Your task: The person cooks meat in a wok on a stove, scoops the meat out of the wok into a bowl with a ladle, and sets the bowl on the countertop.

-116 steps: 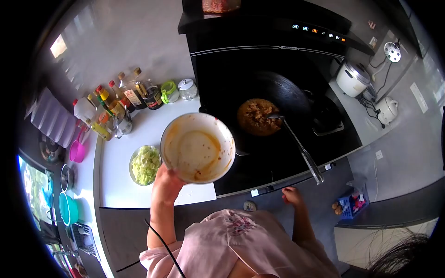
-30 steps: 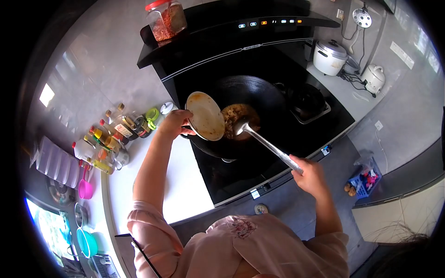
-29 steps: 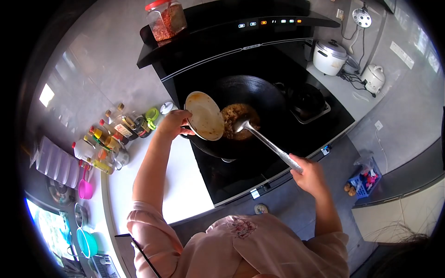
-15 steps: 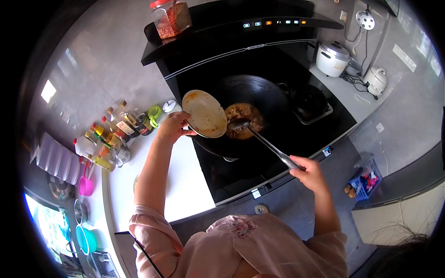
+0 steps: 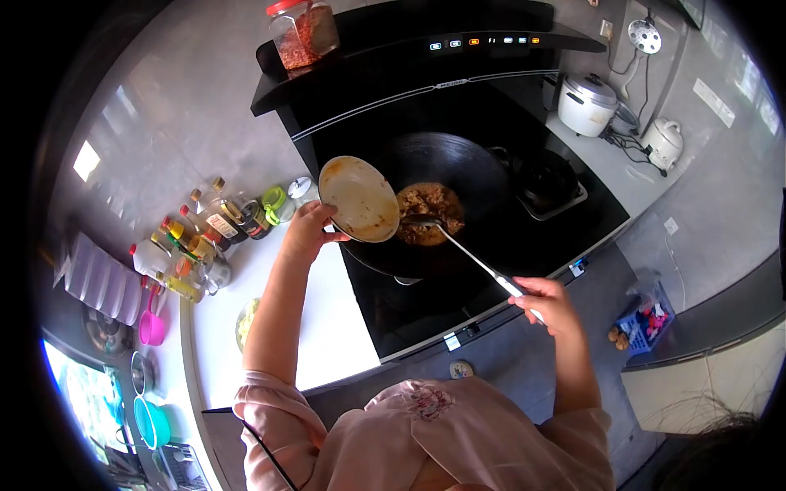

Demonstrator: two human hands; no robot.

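Observation:
My left hand (image 5: 313, 229) grips the rim of a white bowl (image 5: 359, 200), tilted over the left side of the black wok (image 5: 458, 155). Orange-brown residue streaks the inside of the bowl. Brown chunky food in sauce (image 5: 426, 199) lies at the bottom of the wok. In my right hand (image 5: 547, 303) is the handle of a metal ladle (image 5: 483, 264), whose head dips into the food near the bowl's edge. A plate of chopped pale-green vegetable (image 5: 245, 321) stands on the white counter, partly hidden behind my left forearm.
Sauce bottles (image 5: 221, 219) and lidded jars (image 5: 278, 204) line the back of the counter (image 5: 327, 319). A red-lidded jar (image 5: 303, 37) sits on the range hood. Right of the stove is a rice cooker (image 5: 587, 105). A blue basket (image 5: 651, 321) stands at the lower right.
The bowl has moved from above the counter to the wok's left side and is tilted. My right hand has taken hold of the ladle. Its head has turned within the food.

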